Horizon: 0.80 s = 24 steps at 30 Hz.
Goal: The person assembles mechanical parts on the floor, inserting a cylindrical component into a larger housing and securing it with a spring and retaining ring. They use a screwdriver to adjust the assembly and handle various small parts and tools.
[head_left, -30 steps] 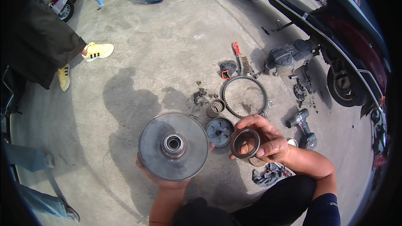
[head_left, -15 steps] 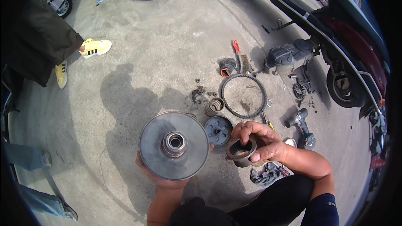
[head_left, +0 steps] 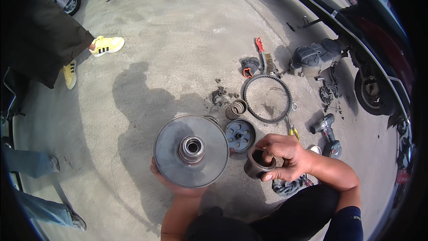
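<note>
A grey metal pulley disc [head_left: 174, 160] with a raised hollow hub lies face up on my left hand [head_left: 180, 189]. My left fingers wrap its rim from below and are mostly hidden by it. My right hand [head_left: 290, 155] pinches the wall of a short metal sleeve [head_left: 255, 169] with a flared rim, fingers inside its opening. The sleeve is held to the right of the disc, apart from it. Just beyond, on the ground, are a round clutch bell [head_left: 240, 143] with holes and a coil spring [head_left: 235, 109].
A drive belt [head_left: 245, 98], wire brush [head_left: 268, 64], pliers [head_left: 292, 131], cordless impact wrench [head_left: 329, 134] and dark rag [head_left: 285, 188] lie on the concrete. At right stands a scooter [head_left: 356, 40] with its engine casing [head_left: 312, 58] exposed. A person in yellow shoes [head_left: 108, 45] stands at left.
My right hand has tipped the sleeve, so more of its outer side shows, and its fingers have shifted on the rim. The disc stays in my left hand; the whole view has shifted slightly.
</note>
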{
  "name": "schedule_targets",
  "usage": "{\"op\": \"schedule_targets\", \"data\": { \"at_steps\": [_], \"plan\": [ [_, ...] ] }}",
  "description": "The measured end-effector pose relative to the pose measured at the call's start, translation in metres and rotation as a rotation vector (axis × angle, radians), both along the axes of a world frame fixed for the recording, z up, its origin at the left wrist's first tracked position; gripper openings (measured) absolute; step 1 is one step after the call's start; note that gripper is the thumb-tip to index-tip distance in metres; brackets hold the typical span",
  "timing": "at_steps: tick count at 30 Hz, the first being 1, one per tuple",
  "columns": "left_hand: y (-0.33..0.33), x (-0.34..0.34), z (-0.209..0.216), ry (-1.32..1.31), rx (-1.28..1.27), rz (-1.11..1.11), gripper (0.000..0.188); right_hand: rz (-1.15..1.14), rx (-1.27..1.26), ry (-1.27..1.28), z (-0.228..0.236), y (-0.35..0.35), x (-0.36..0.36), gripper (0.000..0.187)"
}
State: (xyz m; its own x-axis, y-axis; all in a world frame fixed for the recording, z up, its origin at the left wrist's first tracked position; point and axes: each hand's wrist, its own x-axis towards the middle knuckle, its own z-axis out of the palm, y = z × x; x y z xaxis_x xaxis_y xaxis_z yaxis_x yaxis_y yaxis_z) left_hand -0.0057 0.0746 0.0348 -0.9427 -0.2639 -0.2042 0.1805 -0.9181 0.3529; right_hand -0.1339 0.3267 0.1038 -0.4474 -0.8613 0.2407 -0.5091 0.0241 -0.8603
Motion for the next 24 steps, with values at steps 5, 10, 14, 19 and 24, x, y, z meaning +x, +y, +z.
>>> {"op": "schedule_targets", "data": {
  "at_steps": [5,10,14,19,24],
  "plan": [
    [0.003,-0.009,0.007,-0.075,-0.132,-0.005,0.103,0.012,-0.081,0.322,0.008,0.000,-0.001,0.041],
    [0.007,-0.006,0.003,-0.147,-0.186,0.026,0.101,-0.059,-0.086,0.399,0.007,-0.001,0.000,0.051],
    [-0.002,0.002,-0.003,-0.080,0.013,-0.054,0.100,-0.048,-0.144,0.367,0.002,-0.001,0.001,0.049],
    [-0.010,0.009,-0.013,0.101,0.415,-0.009,0.098,-0.093,-0.070,0.314,0.005,0.004,0.002,0.043],
    [-0.005,0.010,-0.010,-0.104,0.064,-0.012,0.095,-0.147,0.020,0.231,0.006,0.006,0.002,0.048]
  ]
}}
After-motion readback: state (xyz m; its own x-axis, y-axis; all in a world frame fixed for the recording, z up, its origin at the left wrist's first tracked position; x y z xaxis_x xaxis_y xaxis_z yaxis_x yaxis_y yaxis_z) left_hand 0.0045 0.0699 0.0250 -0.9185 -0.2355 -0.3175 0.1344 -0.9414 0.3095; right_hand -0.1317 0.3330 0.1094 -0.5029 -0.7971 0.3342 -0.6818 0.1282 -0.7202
